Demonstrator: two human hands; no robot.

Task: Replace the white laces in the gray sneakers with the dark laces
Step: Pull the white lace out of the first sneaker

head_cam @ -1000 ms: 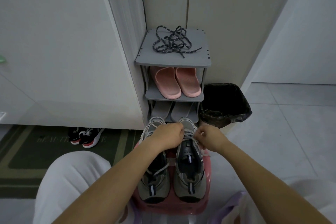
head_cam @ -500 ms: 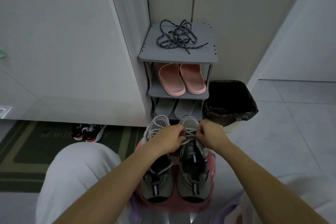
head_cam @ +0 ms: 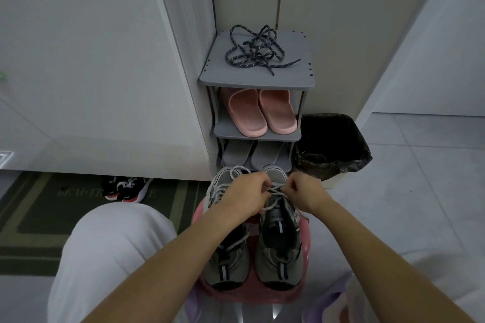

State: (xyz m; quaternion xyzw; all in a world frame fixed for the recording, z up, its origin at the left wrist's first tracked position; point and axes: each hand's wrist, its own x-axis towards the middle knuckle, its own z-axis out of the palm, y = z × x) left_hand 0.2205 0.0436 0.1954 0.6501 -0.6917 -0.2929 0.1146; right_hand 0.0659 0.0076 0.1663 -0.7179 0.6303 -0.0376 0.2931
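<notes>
- Sitting on a pink stool (head_cam: 305, 241), the gray sneakers (head_cam: 278, 262) stand side by side, toes pointing to 12 o'clock.
- Over the pair's 3 o'clock sneaker, left hand (head_cam: 246, 191) and right hand (head_cam: 305, 191) both have fingers curled, pinching its white laces (head_cam: 275, 188).
- Farther toward 12 o'clock, the dark laces (head_cam: 254, 51) lie tangled on the top shelf of the shoe rack (head_cam: 296, 71), pink slippers (head_cam: 262, 113) one shelf below.
- A black-lined bin (head_cam: 341, 162) stands at the rack's 3 o'clock.
</notes>
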